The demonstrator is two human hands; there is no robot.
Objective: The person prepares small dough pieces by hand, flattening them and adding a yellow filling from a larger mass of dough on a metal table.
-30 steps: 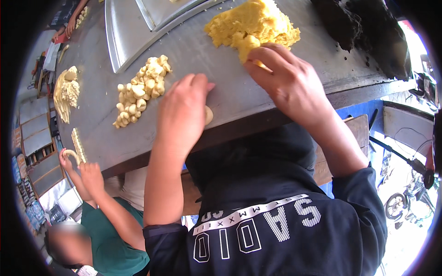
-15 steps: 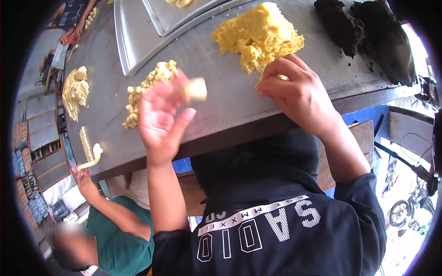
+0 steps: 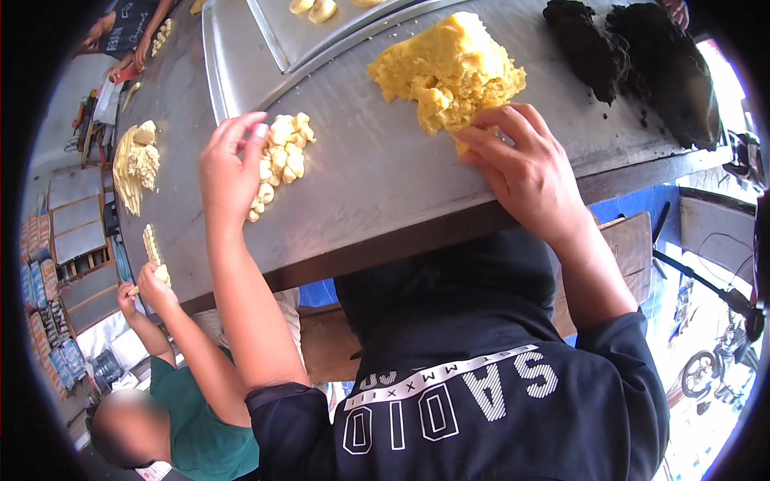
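Observation:
My right hand (image 3: 525,164) is at the near edge of a big crumbly mound of yellow dough (image 3: 453,68), its thumb and fingers pinched on a bit of it. My left hand (image 3: 231,164) is at the left side of a heap of small pale dough pieces (image 3: 287,148). Its fingers curl toward the thumb, and whatever they hold, if anything, is hidden behind them. Part of the heap lies behind this hand too.
Metal trays (image 3: 241,64) with a few round dough pieces (image 3: 323,10) lie at the far side. Dark crumbly mounds (image 3: 662,72) sit far right. More pale dough (image 3: 136,164) lies at left, near a co-worker in a green shirt (image 3: 200,425). Another person (image 3: 132,28) works far left.
My left hand has swung left and turned over, from palm up beside a blurred pale piece to the heap. My right hand stays at the yellow dough. The co-worker's hands have come together.

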